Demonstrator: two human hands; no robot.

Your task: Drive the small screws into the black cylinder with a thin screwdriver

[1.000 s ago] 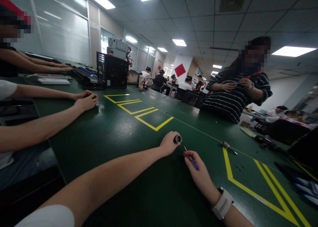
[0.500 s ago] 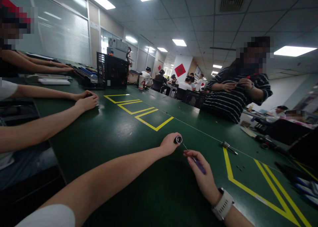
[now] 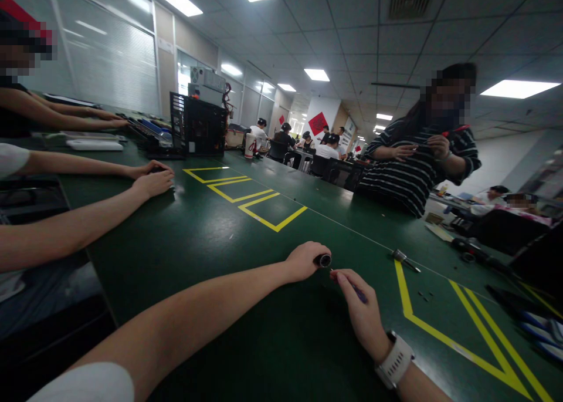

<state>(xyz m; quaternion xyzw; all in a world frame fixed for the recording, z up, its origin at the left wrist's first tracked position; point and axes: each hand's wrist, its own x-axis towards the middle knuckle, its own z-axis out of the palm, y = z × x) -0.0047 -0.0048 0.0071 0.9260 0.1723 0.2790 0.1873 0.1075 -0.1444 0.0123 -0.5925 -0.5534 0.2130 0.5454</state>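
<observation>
My left hand (image 3: 303, 262) is wrapped round a short black cylinder (image 3: 324, 260), whose round, metal-rimmed end faces right. Just to the right of it, my right hand (image 3: 361, 311) pinches a slim screwdriver (image 3: 360, 294) with a purple handle. Most of the screwdriver's shaft is hidden by my fingers, and its tip seems to be apart from the cylinder. Both hands are above the green table (image 3: 264, 331). Beyond my right hand lies a grey metal part with a thin shaft (image 3: 405, 260), with several small dark pieces (image 3: 424, 296) nearer to me.
Yellow tape (image 3: 277, 229) marks outlines on the table. At left, a co-worker's hands (image 3: 153, 178) hold something dark. An open black computer case (image 3: 202, 123) stands further back. Across the table stands a person in a striped top (image 3: 400, 173). Dark tools (image 3: 470, 252) lie at right.
My left hand has moved the cylinder slightly right and down, and its end is turned more to the right. My right fingers have closed further round the screwdriver, whose shaft shows less.
</observation>
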